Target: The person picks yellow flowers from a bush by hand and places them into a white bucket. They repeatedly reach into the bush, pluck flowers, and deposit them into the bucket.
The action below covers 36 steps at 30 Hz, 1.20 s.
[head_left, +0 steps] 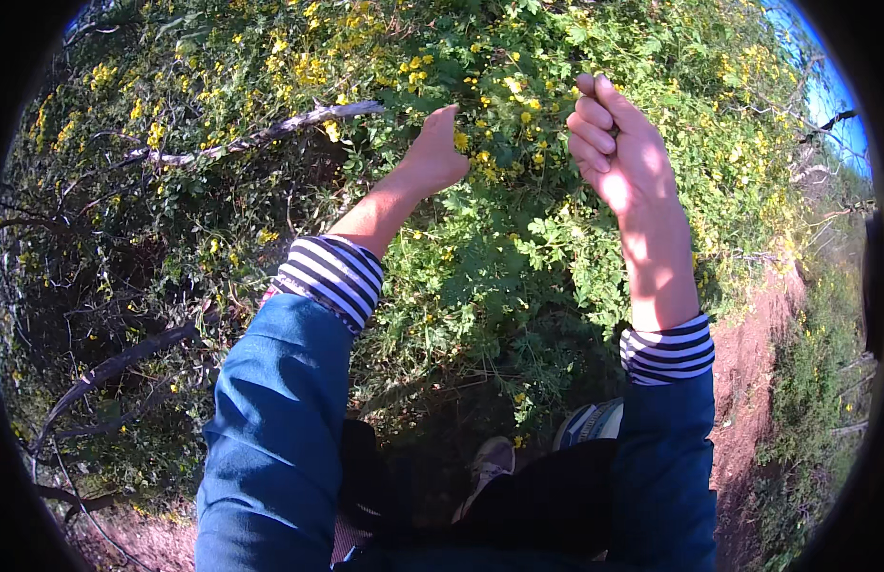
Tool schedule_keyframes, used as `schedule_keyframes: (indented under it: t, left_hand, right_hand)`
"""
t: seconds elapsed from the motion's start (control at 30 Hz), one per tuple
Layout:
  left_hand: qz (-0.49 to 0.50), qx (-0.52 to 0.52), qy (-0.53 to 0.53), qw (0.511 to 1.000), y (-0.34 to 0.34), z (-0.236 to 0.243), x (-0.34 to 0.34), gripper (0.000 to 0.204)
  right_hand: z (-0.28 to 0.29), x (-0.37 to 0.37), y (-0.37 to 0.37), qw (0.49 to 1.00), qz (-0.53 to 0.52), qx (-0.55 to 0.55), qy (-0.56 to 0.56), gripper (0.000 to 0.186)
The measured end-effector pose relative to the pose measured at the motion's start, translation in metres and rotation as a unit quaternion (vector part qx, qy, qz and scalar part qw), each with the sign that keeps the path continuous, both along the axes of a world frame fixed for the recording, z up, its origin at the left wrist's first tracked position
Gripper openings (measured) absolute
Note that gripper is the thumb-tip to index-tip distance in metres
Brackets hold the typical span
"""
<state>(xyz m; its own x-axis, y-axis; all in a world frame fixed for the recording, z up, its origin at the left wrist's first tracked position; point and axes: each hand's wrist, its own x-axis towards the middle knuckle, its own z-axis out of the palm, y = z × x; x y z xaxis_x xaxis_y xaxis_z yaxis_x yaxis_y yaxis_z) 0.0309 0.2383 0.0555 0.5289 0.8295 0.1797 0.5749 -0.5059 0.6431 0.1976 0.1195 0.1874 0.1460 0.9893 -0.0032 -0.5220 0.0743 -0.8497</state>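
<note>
Many yellow flowers [309, 71] grow near the right hand [625, 143] — pinched together — and left hand [436, 153], grip unclear.

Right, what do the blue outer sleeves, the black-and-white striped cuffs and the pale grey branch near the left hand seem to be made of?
Blue outer sleeves: probably woven fabric, perhaps synthetic, mostly matte, creasing in broad folds.
Striped cuffs: likely soft knit, matte, gathered in small wrinkles.
Pale grey branch: apparently weathered wood, dry-looking, with an uneven, mottled surface.
</note>
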Motion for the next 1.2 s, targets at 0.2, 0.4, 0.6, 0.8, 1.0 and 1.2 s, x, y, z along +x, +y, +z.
schedule_keyframes:
  t: [0.2,0.4,0.6,0.8,1.0,1.2]
  left_hand:
    - [0.002,-0.280,-0.094,0.956,0.007,-0.016,0.019,0.056]
    - [0.039,-0.395,-0.213,0.893,0.004,-0.007,-0.010,0.028]
    - [0.034,-0.501,-0.287,0.815,-0.003,-0.003,-0.029,0.027]
    - [0.061,-0.494,-0.332,0.801,0.001,-0.009,-0.033,0.026]
    - [0.086,-0.487,-0.276,0.824,0.003,-0.019,-0.035,0.018]
    - [0.062,-0.453,-0.230,0.859,-0.006,-0.014,-0.042,0.025]
  right_hand:
    - [-0.028,0.011,-0.005,0.994,0.065,-0.077,-0.040,0.027]
    - [-0.091,0.009,0.015,0.976,0.048,-0.214,0.013,0.024]
    - [-0.140,-0.007,0.027,0.970,0.073,-0.232,-0.005,0.022]
    - [-0.151,-0.013,0.043,0.976,0.054,-0.207,-0.034,0.028]
    - [-0.144,-0.032,0.067,0.977,0.029,-0.196,0.073,0.046]
    - [-0.144,-0.054,0.091,0.971,0.048,-0.222,0.080,0.031]
